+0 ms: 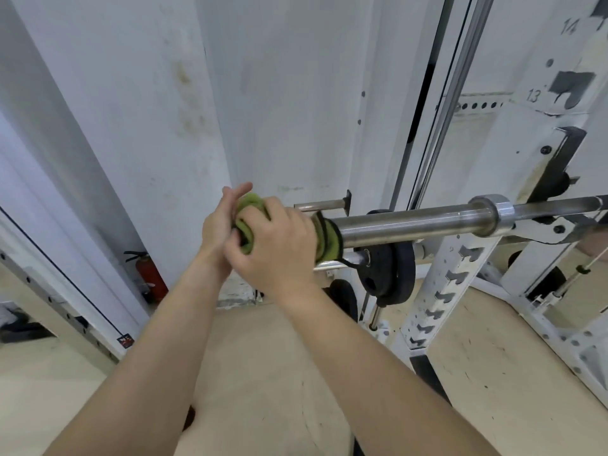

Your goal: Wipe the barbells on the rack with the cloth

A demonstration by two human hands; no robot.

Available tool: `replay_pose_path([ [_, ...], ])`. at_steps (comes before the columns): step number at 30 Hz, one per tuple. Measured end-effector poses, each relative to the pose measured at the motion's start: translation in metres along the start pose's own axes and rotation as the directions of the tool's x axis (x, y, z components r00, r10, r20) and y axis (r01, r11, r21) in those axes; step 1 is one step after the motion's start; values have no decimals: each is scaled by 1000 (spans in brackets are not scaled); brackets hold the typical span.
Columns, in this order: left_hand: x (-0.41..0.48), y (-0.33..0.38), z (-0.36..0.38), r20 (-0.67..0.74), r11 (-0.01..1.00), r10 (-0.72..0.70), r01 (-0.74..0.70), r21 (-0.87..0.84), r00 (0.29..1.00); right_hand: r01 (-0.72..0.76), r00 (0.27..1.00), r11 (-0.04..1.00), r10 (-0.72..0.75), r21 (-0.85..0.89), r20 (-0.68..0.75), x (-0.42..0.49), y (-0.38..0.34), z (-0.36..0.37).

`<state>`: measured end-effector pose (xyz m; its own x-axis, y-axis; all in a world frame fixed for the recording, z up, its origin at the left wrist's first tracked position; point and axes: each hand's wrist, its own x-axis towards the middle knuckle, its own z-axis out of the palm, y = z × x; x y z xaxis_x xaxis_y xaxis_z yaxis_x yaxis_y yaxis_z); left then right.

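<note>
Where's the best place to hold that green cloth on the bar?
Grip the green cloth where it wraps the thick sleeve, coming from above like the right hand: the sleeve is a smooth, level cylinder, so a hand closes round it.

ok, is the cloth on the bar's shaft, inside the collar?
No, the green cloth is wrapped round the outer end of the barbell sleeve, outside the collar, gripped there by the right hand.

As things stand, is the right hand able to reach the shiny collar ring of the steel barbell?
Probably yes. The right hand grips the green cloth on the steel barbell sleeve, and the sleeve is bare up to the shiny collar ring; nothing sits between.
</note>
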<state>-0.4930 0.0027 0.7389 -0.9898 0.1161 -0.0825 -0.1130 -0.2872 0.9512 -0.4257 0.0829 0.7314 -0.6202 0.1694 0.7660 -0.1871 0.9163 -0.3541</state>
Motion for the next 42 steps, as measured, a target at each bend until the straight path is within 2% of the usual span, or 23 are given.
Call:
replay_pose_path([
  [2,7,4,-1,68,996,-94,94,-3,993,46,999,999,-46,0,13,5,1,0],
  [5,17,0,-5,104,986,-140,128,109,985,45,998,998,-43,-34,45,18,43,-25],
  [9,20,-18,-14,141,987,-159,153,50,977,-142,990,985,142,-96,-3,25,129,-72],
  [13,8,-32,-13,137,962,-239,253,-97,961,-373,926,922,364,-107,-97,23,200,-115],
  [18,-11,-39,-15,23,964,-210,211,-162,977,-523,807,848,525,87,-269,22,196,-105],
  [19,-15,-39,-13,-12,968,-174,169,-185,985,-523,799,845,532,112,-279,22,183,-97],
  [21,-22,-37,-5,-93,976,-72,52,-211,993,-439,860,894,447,90,-245,17,148,-77],
  [23,-24,-32,2,-156,990,26,-47,-133,987,-271,948,962,270,21,-167,7,102,-53],
  [25,-20,-23,4,-171,994,97,-104,-34,980,-111,992,993,109,-29,-68,-6,54,-26],
  [26,-16,-17,5,-143,995,98,-101,-15,985,-53,998,998,52,-37,-34,-10,33,-14],
  [29,-1,7,4,-4,999,-33,33,19,999,15,1000,999,-14,-35,24,-3,7,2],
  [32,13,16,2,124,973,-142,115,200,982,58,991,997,-52,-43,123,19,23,-8],
  [36,20,-3,-9,177,969,-232,212,124,957,-60,985,996,71,-72,159,35,84,-46],
  [39,14,-25,-13,170,966,-253,257,-3,952,-155,986,981,161,-118,40,28,152,-84],
  [42,3,-38,-16,135,953,-270,285,-108,953,-321,946,943,316,-86,-72,21,203,-115],
])
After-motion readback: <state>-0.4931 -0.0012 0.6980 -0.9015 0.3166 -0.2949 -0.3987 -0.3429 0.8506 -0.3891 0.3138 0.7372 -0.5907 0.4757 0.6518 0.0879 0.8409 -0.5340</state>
